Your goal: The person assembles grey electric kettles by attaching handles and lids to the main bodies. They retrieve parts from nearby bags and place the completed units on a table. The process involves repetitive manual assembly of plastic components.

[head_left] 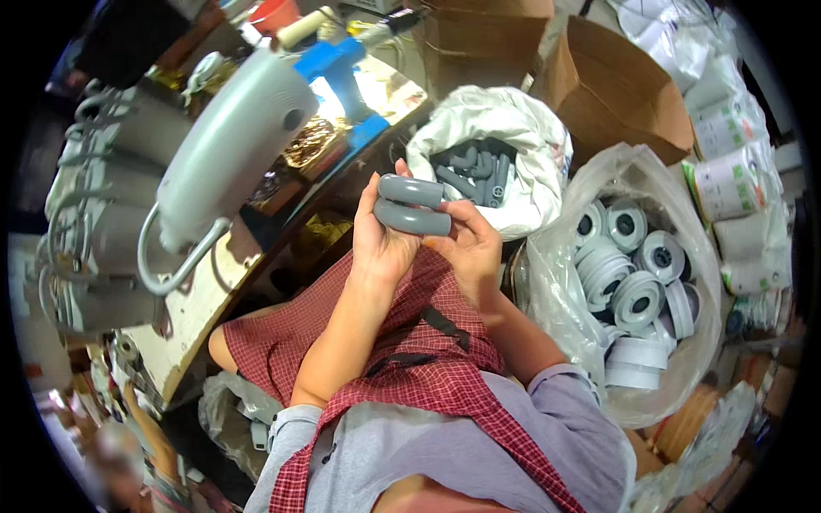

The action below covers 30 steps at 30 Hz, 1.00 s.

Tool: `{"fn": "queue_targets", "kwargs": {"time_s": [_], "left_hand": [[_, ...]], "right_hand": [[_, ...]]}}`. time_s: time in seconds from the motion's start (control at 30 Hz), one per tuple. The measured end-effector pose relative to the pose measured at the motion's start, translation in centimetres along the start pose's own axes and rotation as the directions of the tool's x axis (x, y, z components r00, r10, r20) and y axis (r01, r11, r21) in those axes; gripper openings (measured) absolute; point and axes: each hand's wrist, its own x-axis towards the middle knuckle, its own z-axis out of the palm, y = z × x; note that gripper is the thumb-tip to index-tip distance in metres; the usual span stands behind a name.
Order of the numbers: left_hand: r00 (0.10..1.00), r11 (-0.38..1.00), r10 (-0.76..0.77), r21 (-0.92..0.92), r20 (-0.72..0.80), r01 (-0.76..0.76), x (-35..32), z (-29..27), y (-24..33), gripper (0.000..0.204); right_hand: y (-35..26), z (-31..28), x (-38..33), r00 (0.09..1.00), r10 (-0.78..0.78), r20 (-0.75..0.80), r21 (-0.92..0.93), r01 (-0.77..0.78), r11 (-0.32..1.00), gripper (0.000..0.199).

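Above my lap I hold two smooth grey curved plastic tubes (415, 220), one lying just beyond the other. My left hand (379, 248) is closed around their rounded left ends, with the thumb and fingertips showing. At their right ends, the fingers of my right hand (473, 252) pinch the nearer tube. Part of each hand's grip is hidden behind the tubes. Just past my hands stands an opened white sack (534, 128) with several dark grey curved pipe pieces (481, 171) inside.
To my right a clear plastic bag (556, 282) holds several white round ribbed parts (639, 299). A worktable (192, 333) at my left carries a large grey plastic body with a looped tube (231, 145) and a blue tool (338, 73). Cardboard boxes (611, 85) stand behind the sack.
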Motion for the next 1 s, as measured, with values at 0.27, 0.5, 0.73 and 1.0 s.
{"fn": "queue_targets", "kwargs": {"time_s": [0.27,0.5,0.73,1.0], "left_hand": [[0.988,0.997,-0.071,0.007,-0.137,0.072,11.0,-1.3,-1.9,0.034],[0.973,0.969,-0.204,0.121,-0.111,0.217,13.8,-2.1,-4.1,0.049],[0.904,0.728,-0.312,0.537,-0.294,0.426,10.0,-3.4,-6.9,0.075],[0.818,-0.436,0.009,0.739,0.575,-0.514,-0.1,0.3,-2.2,0.043]], "right_hand": [[0.5,-6.4,6.4,0.979,-0.092,-0.184,-0.149,0.065,0.987,0.039],[-0.5,-8.9,6.7,0.959,-0.081,-0.270,-0.222,0.019,0.975,0.040],[-3.6,-9.2,5.9,0.962,-0.064,-0.264,-0.193,0.012,0.981,0.034],[-5.1,-5.2,3.2,0.986,-0.159,0.060,-0.398,0.169,0.902,0.031]]}}
